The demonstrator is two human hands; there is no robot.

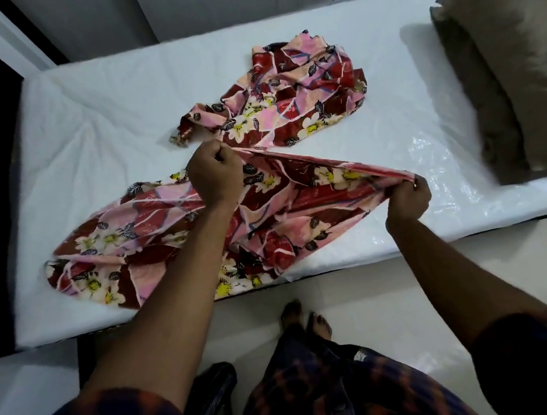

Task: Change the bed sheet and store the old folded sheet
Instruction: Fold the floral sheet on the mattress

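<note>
Above white mattress [93, 132], left hand [215, 176] and right hand [407, 200], each grip tight on floral sheet [283, 213] edge.

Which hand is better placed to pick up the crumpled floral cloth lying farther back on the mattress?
Left, probably. The left hand is close beside the crumpled floral cloth, while the right hand is farther off, toward the pillow. Both grip the floral sheet, so one must let go.

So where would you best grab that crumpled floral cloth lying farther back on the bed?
I'd pinch the cloth by its left corner, coming from the near side: that tip trails out flat from the heap, just beyond the left hand.
</note>
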